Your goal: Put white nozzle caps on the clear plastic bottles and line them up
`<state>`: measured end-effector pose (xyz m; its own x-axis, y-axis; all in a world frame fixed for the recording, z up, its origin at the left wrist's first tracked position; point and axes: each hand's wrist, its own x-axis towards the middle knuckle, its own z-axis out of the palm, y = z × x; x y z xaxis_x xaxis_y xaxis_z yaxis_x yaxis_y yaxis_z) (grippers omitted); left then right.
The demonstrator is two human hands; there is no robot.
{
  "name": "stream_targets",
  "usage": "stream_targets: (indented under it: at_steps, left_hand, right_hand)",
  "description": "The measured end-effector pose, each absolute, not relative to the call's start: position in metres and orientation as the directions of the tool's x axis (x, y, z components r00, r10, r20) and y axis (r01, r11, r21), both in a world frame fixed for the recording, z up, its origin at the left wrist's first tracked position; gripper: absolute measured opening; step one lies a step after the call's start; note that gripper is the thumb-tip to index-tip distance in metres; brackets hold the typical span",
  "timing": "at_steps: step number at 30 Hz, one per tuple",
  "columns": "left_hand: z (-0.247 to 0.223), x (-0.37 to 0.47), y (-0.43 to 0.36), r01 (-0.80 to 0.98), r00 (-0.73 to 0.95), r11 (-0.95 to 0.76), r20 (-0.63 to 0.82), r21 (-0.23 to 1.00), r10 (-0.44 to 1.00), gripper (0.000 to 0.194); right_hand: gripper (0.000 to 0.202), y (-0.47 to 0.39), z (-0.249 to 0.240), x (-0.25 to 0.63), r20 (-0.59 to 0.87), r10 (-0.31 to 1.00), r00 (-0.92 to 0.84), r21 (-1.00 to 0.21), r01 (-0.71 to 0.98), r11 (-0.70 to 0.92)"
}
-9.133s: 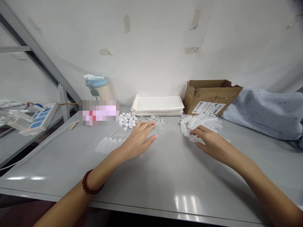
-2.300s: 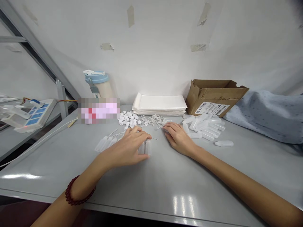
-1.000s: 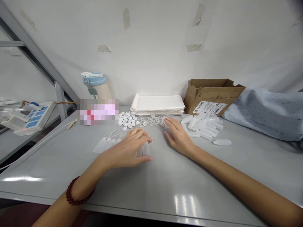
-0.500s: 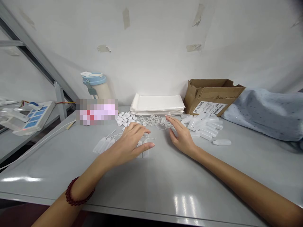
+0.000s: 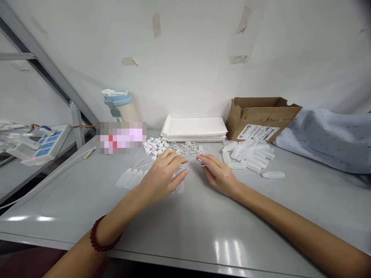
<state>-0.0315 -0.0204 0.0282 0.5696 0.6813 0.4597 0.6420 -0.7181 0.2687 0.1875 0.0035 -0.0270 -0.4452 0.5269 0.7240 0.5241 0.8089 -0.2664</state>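
Observation:
My right hand (image 5: 220, 174) pinches a small white tube piece (image 5: 200, 161) between thumb and fingers, near the middle of the table. My left hand (image 5: 166, 173) is spread above a row of translucent bottles (image 5: 130, 178) with thin tubes and partly hides them; nothing shows between its fingers. Behind the hands, a pile of small white caps (image 5: 155, 146) lies beside a tangle of thin white tube pieces (image 5: 188, 147). More translucent bottles (image 5: 253, 156) are heaped right of my right hand, and a single bottle (image 5: 273, 175) lies apart from them.
Against the wall stand a stack of white envelopes (image 5: 194, 129), an open cardboard box (image 5: 265, 117) and a blue-lidded cup (image 5: 120, 105). A blurred pink item (image 5: 124, 137) lies in front of the cup. Pale blue cloth (image 5: 327, 141) covers the back right. A cable (image 5: 58, 166) runs along the left.
My right hand has drawn back from the tube pile toward my left hand, its fingers now closed on a piece. My left hand stays over the bottles, its thumb slightly raised.

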Motion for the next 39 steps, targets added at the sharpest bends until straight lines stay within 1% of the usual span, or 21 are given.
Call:
stream_targets:
  at_steps: [6, 12, 16, 18, 20, 22, 23, 24, 26, 29, 32, 34, 37, 39]
  left_hand:
    - [0.026, -0.026, -0.022, 0.573, 0.573, -0.793, 0.591, 0.208, 0.568, 0.012]
    - [0.026, -0.023, -0.025, 0.560, 0.567, -0.797, 0.597, 0.226, 0.568, 0.013]
    - [0.026, -0.023, -0.026, 0.562, 0.558, -0.797, 0.610, 0.221, 0.563, 0.013]
    - [0.026, -0.023, -0.026, 0.569, 0.544, -0.793, 0.624, 0.217, 0.561, 0.012]
    - [0.026, -0.022, -0.025, 0.580, 0.526, -0.785, 0.636, 0.217, 0.565, 0.012]
    - [0.027, -0.023, -0.024, 0.594, 0.507, -0.774, 0.646, 0.219, 0.571, 0.012]
    - [0.027, -0.023, -0.023, 0.600, 0.497, -0.769, 0.651, 0.220, 0.574, 0.013]
    - [0.028, -0.023, -0.023, 0.607, 0.486, -0.763, 0.656, 0.222, 0.578, 0.013]
    - [0.029, -0.024, -0.022, 0.619, 0.449, -0.750, 0.678, 0.233, 0.582, 0.013]
    - [0.030, -0.026, -0.021, 0.635, 0.377, -0.725, 0.713, 0.266, 0.591, 0.012]
    - [0.030, -0.027, -0.021, 0.642, 0.341, -0.715, 0.732, 0.277, 0.590, 0.012]
    - [0.029, -0.026, -0.021, 0.651, 0.329, -0.711, 0.746, 0.264, 0.578, 0.012]
    - [0.027, -0.024, -0.019, 0.664, 0.298, -0.711, 0.791, 0.231, 0.535, 0.013]
    - [0.026, -0.021, -0.018, 0.661, 0.228, -0.716, 0.849, 0.225, 0.477, 0.014]
  right_hand:
    - [0.039, -0.013, -0.018, 0.178, 0.728, 0.424, -0.539, -0.168, 0.459, 0.872]
    - [0.041, -0.020, -0.013, 0.172, 0.750, 0.390, -0.534, -0.138, 0.450, 0.882]
    - [0.037, -0.022, -0.011, 0.171, 0.774, 0.370, -0.513, -0.138, 0.435, 0.890]
    - [0.034, -0.024, -0.007, 0.171, 0.763, 0.400, -0.508, -0.205, 0.397, 0.895]
    - [0.032, -0.025, -0.003, 0.172, 0.742, 0.478, -0.470, -0.344, 0.345, 0.873]
    - [0.031, -0.025, 0.002, 0.175, 0.721, 0.578, -0.382, -0.489, 0.310, 0.815]
    - [0.030, -0.024, 0.003, 0.176, 0.714, 0.620, -0.324, -0.540, 0.308, 0.783]
    - [0.029, -0.022, 0.005, 0.178, 0.713, 0.650, -0.263, -0.573, 0.315, 0.756]
    - [0.027, -0.016, 0.008, 0.181, 0.727, 0.671, -0.149, -0.597, 0.346, 0.724]
    - [0.028, -0.006, 0.013, 0.187, 0.772, 0.635, -0.032, -0.573, 0.395, 0.718]
    - [0.030, 0.000, 0.019, 0.191, 0.820, 0.573, 0.008, -0.520, 0.429, 0.738]
    - [0.032, 0.001, 0.022, 0.192, 0.841, 0.541, -0.012, -0.482, 0.439, 0.758]
    - [0.032, 0.001, 0.022, 0.193, 0.844, 0.526, -0.108, -0.432, 0.443, 0.785]
    - [0.032, 0.001, 0.021, 0.192, 0.849, 0.498, -0.176, -0.383, 0.444, 0.810]
